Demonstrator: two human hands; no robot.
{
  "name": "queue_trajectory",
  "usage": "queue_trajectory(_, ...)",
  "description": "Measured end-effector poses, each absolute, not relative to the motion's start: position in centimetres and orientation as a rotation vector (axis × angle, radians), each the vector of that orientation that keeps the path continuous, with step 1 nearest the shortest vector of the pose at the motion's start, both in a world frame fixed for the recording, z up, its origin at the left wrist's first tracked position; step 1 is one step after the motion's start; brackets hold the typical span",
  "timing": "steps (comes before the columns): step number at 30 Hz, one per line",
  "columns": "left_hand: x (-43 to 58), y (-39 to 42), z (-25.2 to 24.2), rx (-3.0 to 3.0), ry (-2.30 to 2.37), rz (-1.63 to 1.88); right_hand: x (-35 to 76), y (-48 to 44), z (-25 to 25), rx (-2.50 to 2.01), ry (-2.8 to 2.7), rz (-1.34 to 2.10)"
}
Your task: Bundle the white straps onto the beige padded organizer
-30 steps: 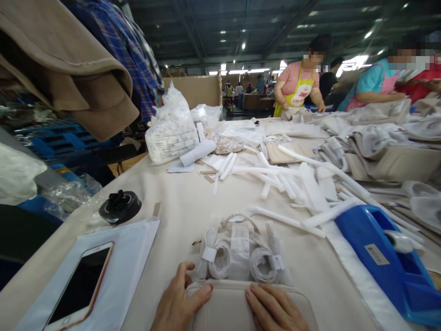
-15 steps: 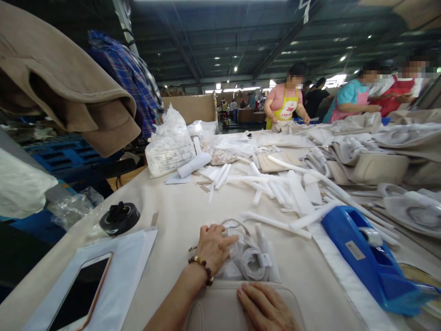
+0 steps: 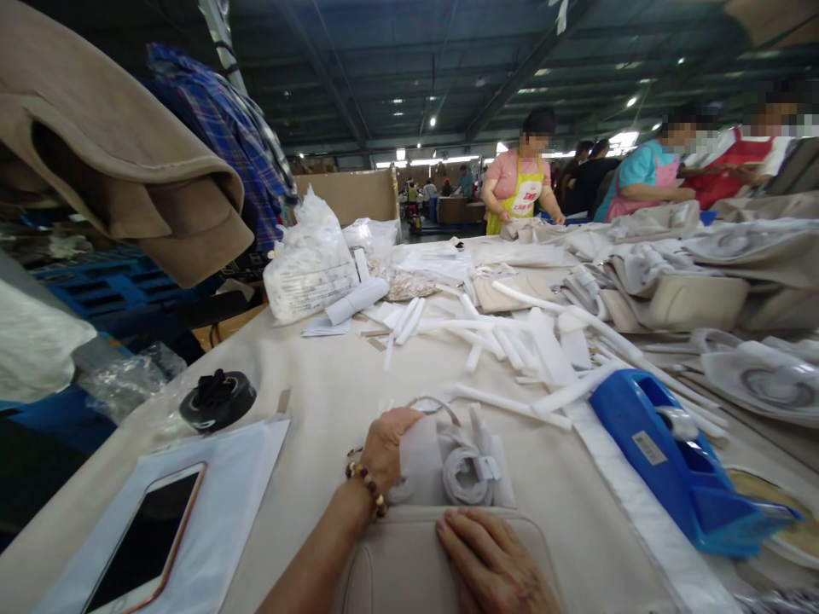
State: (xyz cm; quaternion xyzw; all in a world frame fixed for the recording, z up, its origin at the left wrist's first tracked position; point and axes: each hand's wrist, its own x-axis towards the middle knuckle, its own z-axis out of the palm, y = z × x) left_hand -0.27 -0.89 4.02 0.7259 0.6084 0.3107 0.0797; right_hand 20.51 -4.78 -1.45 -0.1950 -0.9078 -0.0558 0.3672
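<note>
A beige leather-like bag lies at the table's near edge. My right hand rests flat on top of it, fingers stretched out and close together. Just beyond the bag's edge, my left hand, with a beaded bracelet on its wrist, is closed on a white translucent wrapping sheet; its fingertips are hidden behind the sheet. To the right of that hand sits a rolled strap wrapped in white film. A thin curved handle shows behind the sheet.
A blue tape dispenser stands at right, and a phone lies on white paper at left. Behind the phone is a black tape roll. White foam tubes and a stuffed plastic bag lie farther back. Several people work beyond.
My left hand has gone from spread fingers over the wrapping to a closed grip, with the translucent sheet now raised beside it. My right hand stays on the bag. The view has shifted slightly.
</note>
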Motion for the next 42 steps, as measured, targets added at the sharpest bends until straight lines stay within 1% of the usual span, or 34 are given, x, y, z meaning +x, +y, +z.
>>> queue_trajectory(3,-0.9,-1.1,3.8,2.072,1.844,1.119,20.5,-4.9,-1.3,-0.508,-2.344,-0.135)
queue_trajectory(7,-0.6,-1.9,3.8,2.143,1.783,1.156,20.4,-4.9,-1.0,-0.51,-2.304,-0.111)
queue_trajectory(10,0.1,-3.0,3.7,2.331,1.675,1.057,20.3,-5.0,-0.8,-0.507,-2.298,-0.117)
queue_trajectory(13,0.7,-3.9,3.3,2.518,1.577,0.916,20.2,-5.0,-0.7,-0.519,-2.289,-0.046)
queue_trajectory(15,0.9,-4.3,3.1,2.605,1.538,0.847,20.1,-5.0,-0.6,-0.52,-2.253,0.004)
queue_trajectory(21,1.4,-4.7,2.6,2.878,1.491,0.576,19.9,-5.0,-0.5,-0.504,-2.259,0.009)
queue_trajectory(26,1.9,-4.7,2.0,2.892,1.475,0.529,19.9,-5.1,-0.7,-0.497,-2.245,0.014)
queue_trajectory(31,1.7,-5.0,2.2,2.678,1.649,0.677,19.5,-5.0,-0.4,-0.532,-2.239,0.003)
queue_trajectory(34,1.5,-5.4,2.6,2.262,1.687,0.959,18.9,-4.8,-0.2,-0.523,-2.306,-0.05)
queue_trajectory(37,1.4,-5.6,2.6,1.798,1.647,1.216,18.0,-4.8,-0.1,-0.502,-2.293,-0.264)
queue_trajectory(39,1.3,-5.6,2.5,1.715,1.662,1.288,17.0,-4.7,-0.1,-0.547,-2.233,-0.354)
queue_trajectory(42,1.2,-5.6,2.1,1.742,1.652,1.357,15.3,-4.4,0.1,-0.705,-2.193,-0.33)
